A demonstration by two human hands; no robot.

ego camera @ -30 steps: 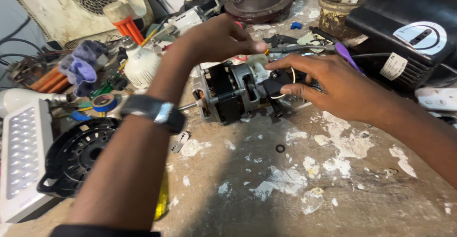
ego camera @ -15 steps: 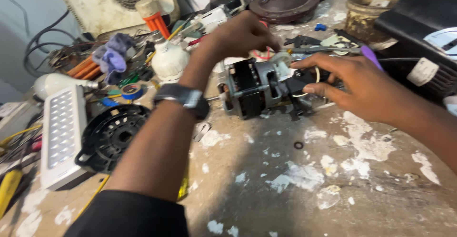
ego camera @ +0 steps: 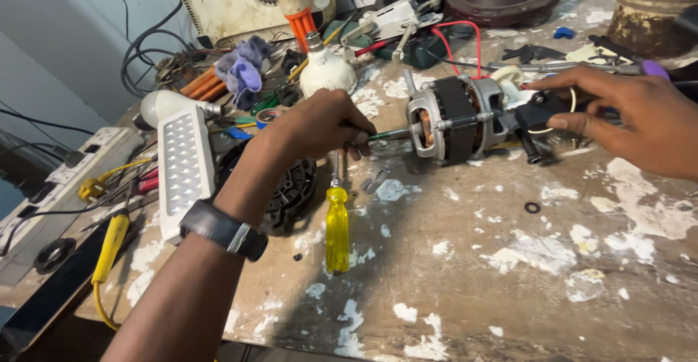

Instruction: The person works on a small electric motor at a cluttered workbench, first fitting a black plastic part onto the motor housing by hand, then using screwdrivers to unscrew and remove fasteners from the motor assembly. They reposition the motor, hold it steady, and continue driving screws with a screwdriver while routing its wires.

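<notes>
Looking down from a head-worn camera, the view shows a person's two bare hands working on a small electric motor (ego camera: 454, 118) that lies on its side on a paint-spattered wooden desk (ego camera: 509, 275). The left hand (ego camera: 320, 126), with a dark wristwatch (ego camera: 222, 230) on its wrist, is curled closed around the motor's thin metal shaft (ego camera: 389, 135), which sticks out toward the left. The right hand (ego camera: 618, 111) reaches in from the right edge, fingers loosely spread, with thumb and forefinger pinching the black part (ego camera: 542, 111) at the motor's rear end, where a thin wire loops. The motor sits near the middle of the desk, slightly toward the back, with its silver end plate and dark laminated core facing the camera.

Just below the left hand, a yellow-handled screwdriver (ego camera: 337, 227) lies on the desk, its blade pointing up toward the hand. A black round fan guard (ego camera: 291, 191) rests beside it, partly hidden by the left forearm. Further left lies a white rectangular LED light panel (ego camera: 183, 166). Behind the hands stand a white bulb (ego camera: 327, 71), an orange-handled tool (ego camera: 299, 17) and a tangle of wires and hand tools. A small black rubber ring (ego camera: 532, 207) lies on the desk to the right of the motor.
</notes>
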